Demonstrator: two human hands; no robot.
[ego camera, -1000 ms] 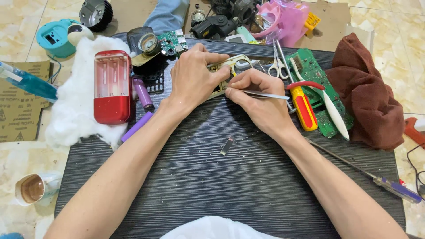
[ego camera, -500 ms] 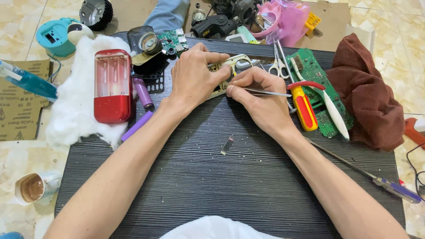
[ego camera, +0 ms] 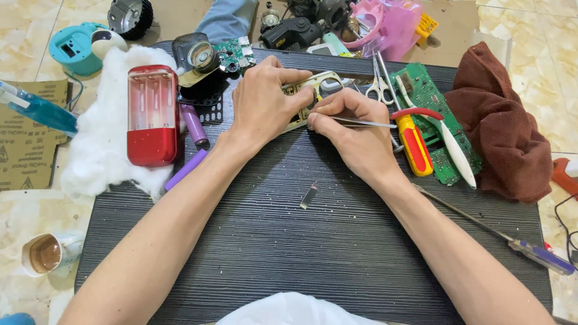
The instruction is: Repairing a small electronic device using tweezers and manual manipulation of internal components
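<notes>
Left hand (ego camera: pixel 262 105) clamps the small beige-framed circuit board (ego camera: pixel 307 96) flat at the dark table's (ego camera: pixel 313 253) far centre while right hand (ego camera: pixel 355 129) pinches metal tweezers (ego camera: pixel 367 123) (tips hidden), so brace wrists, probe lightly, avoid slipping.

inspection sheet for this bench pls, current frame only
Surface: dark ribbed table top, speckled with debris.
Job's things: beige circuit part under left hand; tweezers pinched in right hand.
Clutter: small metal strip, red battery case, purple cells, scissors, red-yellow pliers, green board, brown rag, screwdriver.
Cables: black wire, right edge.
Surroundings: tiled floor, white wadding.
</notes>
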